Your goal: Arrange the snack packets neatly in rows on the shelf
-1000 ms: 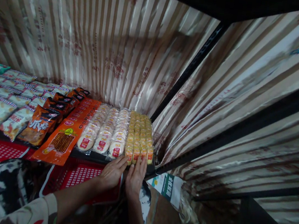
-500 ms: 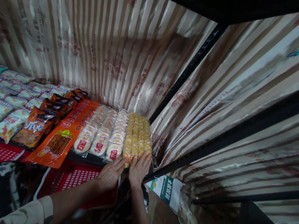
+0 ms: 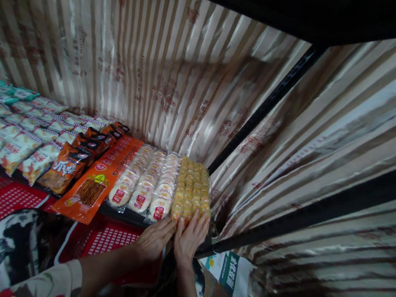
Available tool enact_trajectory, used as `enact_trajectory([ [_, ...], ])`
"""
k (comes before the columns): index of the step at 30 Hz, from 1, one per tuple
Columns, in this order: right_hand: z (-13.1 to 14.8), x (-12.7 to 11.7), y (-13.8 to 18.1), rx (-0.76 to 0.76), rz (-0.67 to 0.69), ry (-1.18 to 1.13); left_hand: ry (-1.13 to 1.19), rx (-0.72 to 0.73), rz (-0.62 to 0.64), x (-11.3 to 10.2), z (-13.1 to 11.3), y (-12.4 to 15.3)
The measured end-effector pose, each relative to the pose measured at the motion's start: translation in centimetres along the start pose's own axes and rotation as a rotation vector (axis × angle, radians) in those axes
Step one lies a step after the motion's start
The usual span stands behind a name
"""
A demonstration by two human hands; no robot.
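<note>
Yellow wrapped snack packets (image 3: 193, 187) stand in tight rows at the right end of the shelf. My right hand (image 3: 189, 239) lies against the front of these rows, its fingers stretched out over the nearest packets. Beside it, my left hand (image 3: 155, 239) reaches in from the left, with extended fingertips at the lower left corner of the yellow rows. Neither hand is closed around anything. Just left of the yellow packets are rows of round white wrapped cakes (image 3: 160, 207) with red labels.
A long orange snack bag (image 3: 88, 192) lies left of the cakes, then orange-black bags (image 3: 64, 166) and white snack bags (image 3: 18, 150). Red baskets (image 3: 109, 241) sit below the shelf edge. A black metal post (image 3: 261, 113) and striped sheeting (image 3: 171, 77) stand behind.
The view has shifted, so the shelf and goods appear farther right. Both hands stay at the front of the yellow packets, with little visible change in their pose.
</note>
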State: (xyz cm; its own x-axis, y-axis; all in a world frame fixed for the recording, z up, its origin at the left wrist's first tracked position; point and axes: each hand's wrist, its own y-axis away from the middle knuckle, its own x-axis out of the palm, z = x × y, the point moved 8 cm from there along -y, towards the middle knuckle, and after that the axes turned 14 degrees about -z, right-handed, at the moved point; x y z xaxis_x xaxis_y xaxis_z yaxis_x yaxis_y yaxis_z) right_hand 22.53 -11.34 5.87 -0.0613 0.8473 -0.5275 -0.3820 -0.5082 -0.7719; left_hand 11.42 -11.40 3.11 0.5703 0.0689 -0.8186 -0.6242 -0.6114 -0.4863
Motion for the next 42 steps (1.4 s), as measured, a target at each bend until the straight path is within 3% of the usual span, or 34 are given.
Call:
enact_trajectory([
  [6,0.6,0.9,0.3,-0.053,0.062,0.003,-0.008,0.022,-0.038,-0.9,-0.1,0.0],
  [21,0.6,1.1,0.1,-0.108,-0.005,0.012,-0.022,0.02,-0.173,-2.1,0.0,0.4],
  [27,1.2,0.8,0.2,-0.125,-0.034,0.072,-0.04,-0.064,-0.213,-3.8,2.4,2.2],
  [36,2.4,0.1,0.3,-0.184,-0.038,0.069,-0.148,-0.189,-0.331,-8.4,7.4,4.5],
  [42,6.6,0.2,0.2,-0.277,0.026,-0.068,-0.259,-0.332,-0.309,-10.6,11.0,6.1],
])
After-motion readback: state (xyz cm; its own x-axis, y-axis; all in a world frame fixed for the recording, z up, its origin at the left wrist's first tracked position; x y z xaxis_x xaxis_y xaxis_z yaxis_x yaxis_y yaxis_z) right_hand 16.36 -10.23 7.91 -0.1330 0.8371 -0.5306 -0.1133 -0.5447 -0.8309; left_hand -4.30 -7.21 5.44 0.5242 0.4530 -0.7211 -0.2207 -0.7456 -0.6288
